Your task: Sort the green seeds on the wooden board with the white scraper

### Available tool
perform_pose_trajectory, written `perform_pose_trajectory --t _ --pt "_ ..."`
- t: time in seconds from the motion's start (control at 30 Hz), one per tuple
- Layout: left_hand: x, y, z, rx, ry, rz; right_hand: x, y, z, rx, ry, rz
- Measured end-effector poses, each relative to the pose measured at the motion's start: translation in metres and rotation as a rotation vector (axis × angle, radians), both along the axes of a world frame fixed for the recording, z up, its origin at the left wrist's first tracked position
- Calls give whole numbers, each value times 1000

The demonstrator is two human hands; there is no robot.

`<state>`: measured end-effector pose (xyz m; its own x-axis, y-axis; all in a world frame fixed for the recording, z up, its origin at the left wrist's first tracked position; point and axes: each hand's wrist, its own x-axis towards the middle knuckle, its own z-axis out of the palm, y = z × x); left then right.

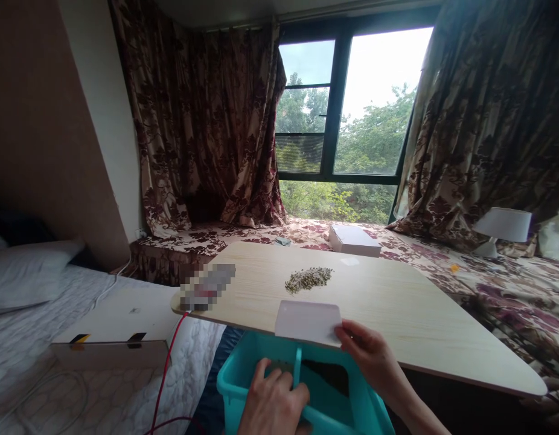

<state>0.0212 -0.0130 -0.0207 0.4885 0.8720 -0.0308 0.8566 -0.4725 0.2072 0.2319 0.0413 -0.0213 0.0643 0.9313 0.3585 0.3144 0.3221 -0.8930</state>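
Note:
My right hand point(369, 353) pinches a white plastic card point(307, 322) by its right edge, flat at the near edge of a light wooden table point(397, 308). My left hand point(273, 402) is closed round the rim of a teal plastic bin point(327, 393) just below the table edge; dark contents show inside. A small pile of greenish grains point(308, 278) lies on the table beyond the card, apart from both hands.
A blurred object point(207, 287) sits at the table's left corner. A white box point(354, 239) and a white lamp point(502, 228) rest on the floral window seat. A bed with a pillow point(28, 272), a cardboard box point(110, 350) and a red cable point(164, 377) lie left.

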Motion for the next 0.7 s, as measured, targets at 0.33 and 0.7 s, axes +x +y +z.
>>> perform_pose_trajectory --t 0.33,0.7 --pt "2 0 4 1 -25 -16 5 14 2 19 17 -112" --pt "-15 -6 -3 33 -76 9 24 16 10 4 97 -128"
